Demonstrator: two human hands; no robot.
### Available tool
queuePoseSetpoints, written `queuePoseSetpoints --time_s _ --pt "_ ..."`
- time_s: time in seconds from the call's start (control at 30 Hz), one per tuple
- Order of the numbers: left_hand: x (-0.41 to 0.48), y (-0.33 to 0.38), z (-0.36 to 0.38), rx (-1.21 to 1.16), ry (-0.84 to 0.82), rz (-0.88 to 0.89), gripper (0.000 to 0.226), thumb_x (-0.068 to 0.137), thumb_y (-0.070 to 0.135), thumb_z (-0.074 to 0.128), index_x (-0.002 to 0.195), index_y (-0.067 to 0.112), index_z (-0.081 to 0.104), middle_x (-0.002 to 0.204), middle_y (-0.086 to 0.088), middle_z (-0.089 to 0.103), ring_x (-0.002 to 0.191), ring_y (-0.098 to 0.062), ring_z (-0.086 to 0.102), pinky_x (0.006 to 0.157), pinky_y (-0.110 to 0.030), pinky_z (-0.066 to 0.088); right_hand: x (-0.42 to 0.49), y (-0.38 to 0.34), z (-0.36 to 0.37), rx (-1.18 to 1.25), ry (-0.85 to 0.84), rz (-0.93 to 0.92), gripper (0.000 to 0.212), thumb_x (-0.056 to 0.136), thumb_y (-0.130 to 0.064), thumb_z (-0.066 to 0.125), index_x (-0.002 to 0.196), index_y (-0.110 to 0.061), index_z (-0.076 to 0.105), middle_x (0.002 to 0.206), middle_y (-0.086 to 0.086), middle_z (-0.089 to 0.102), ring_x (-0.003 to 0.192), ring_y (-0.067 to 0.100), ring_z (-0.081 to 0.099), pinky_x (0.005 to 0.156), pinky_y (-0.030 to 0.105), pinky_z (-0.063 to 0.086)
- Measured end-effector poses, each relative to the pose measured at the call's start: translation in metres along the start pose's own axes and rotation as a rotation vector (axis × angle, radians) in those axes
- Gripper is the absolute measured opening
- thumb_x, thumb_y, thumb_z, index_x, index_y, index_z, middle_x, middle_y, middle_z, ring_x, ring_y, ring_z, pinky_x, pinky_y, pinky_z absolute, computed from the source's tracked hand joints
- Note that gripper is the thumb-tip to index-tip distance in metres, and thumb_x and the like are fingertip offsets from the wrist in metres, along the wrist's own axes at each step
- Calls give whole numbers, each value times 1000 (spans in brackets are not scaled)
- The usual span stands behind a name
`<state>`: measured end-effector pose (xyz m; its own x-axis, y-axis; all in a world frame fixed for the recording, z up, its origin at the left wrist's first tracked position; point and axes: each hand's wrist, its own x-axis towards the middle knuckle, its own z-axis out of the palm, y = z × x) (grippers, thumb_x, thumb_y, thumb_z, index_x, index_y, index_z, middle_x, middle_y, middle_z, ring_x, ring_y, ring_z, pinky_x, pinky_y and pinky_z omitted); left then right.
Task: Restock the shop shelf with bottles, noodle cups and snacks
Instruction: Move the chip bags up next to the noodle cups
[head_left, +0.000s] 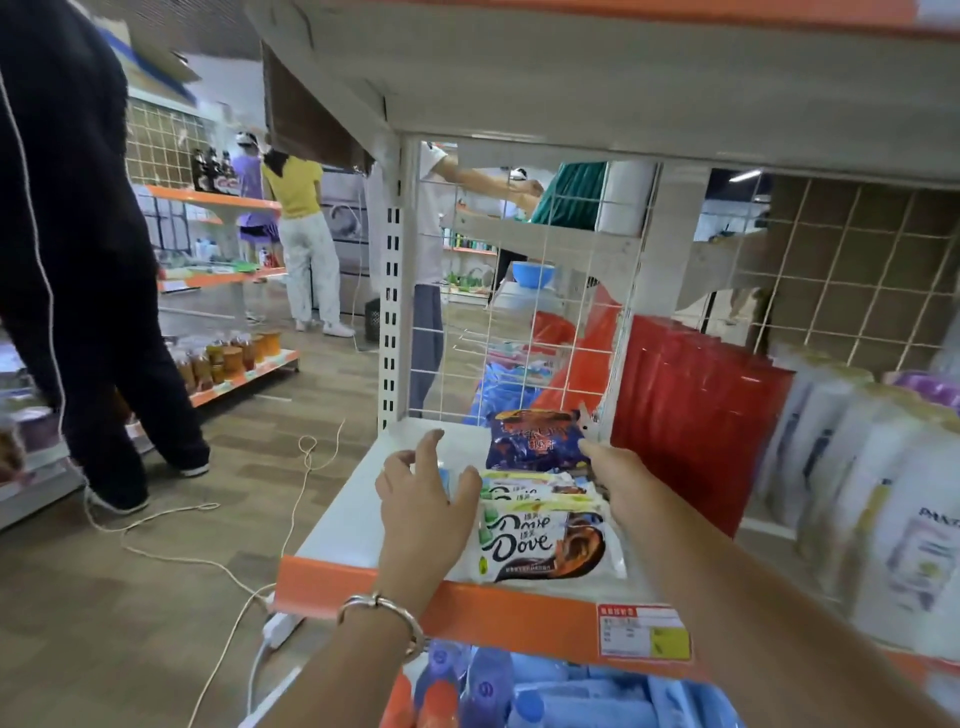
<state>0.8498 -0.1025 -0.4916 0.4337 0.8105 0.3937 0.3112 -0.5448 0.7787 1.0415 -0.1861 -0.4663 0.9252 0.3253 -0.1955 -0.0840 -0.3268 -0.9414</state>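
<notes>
1. Head view: extended forward over the orange shelf strip (493, 613), the left hand (423, 506), back upward, with a silver bracelet (382, 608) at the wrist.
2. Spread wide and loose, gripping nothing; thumb laid against the left edge of the Dove packets (545, 545), other fingers lifted off the white shelf (337, 519).
3. Extended alongside, the right hand (621, 480), forearm slanting up from the lower right corner; forefinger straight, tip touching the right edge of the dark blue snack packet (535, 441).
4. Cannot tell whether pinching that packet or merely touching it: thumb and remaining fingers hidden under the back of the right hand.
5. Flat between the two hands: the Dove packets, overlapping in a short row. Just beyond the fingertips: the dark blue snack packet, near the foot of the wire mesh (509, 291).
6. Right of the right hand: upright red packs (696, 415), then pale pouches (883, 493), blurred, lettering only partly legible.
7. Below both wrists: blue bottles (488, 686), cut off by the lower edge.
8. Well left of the left hand: a person in dark clothes (78, 260), cut off at the top.
</notes>
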Motion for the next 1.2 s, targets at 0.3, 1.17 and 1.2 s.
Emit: queuePoseSetpoints --time_s 0.3,1.17,1.2 --pt "-1 1 -2 6 -26 -11 51 89 37 52 138 34 37 125 -10 37 122 -27 29 104 -34 26 24 -2 7 73 -36 65 55 80 -34 69 123 -2 55 117 16 63 105 33 62 90 37 49" --pt "24 24 -25 -31 172 -298 53 85 43 50 136 36 42 127 -17 39 125 -34 35 105 -44 31 -27 -48 1 -293 20 -509 22 96 -13 43 109 -17 61 107 10 63 103 31 58 88 41 44" --pt "30 35 -32 -11 193 -341 49 87 40 50 135 37 44 125 -19 41 124 -36 37 105 -44 32 -33 -61 -1 -313 34 -520 24 95 -11 44 110 -15 62 106 12 60 105 32 57 88 40 44"
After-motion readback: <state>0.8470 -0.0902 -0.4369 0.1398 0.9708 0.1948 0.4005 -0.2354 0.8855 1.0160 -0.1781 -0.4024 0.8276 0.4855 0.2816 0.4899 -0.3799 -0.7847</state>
